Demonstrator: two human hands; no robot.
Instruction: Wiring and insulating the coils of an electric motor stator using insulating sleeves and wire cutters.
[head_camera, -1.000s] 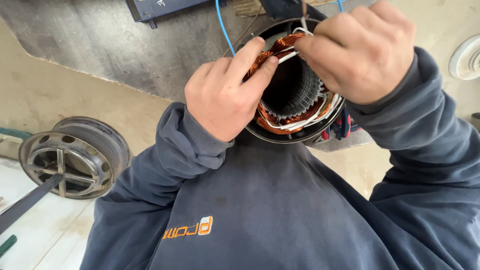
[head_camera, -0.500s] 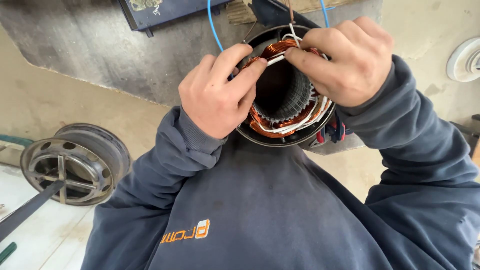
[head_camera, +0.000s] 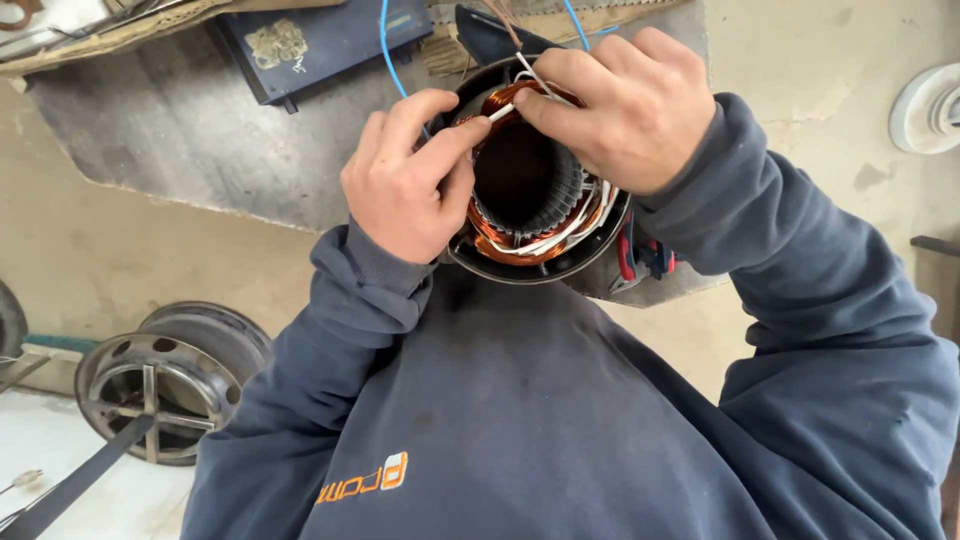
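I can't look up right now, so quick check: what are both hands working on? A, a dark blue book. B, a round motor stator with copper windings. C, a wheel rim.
B: the left hand and right hand pinch white sleeving at the copper-wound stator.

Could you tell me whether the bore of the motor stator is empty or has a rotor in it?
Empty: the stator bore shows only dark hollow.

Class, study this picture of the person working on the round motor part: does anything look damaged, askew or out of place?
Nothing looks clearly damaged. The motor stator rests against the person's chest, its copper windings seated in a ring. White sleeved leads loop loosely over them. Both the left hand and right hand pinch one white sleeve.
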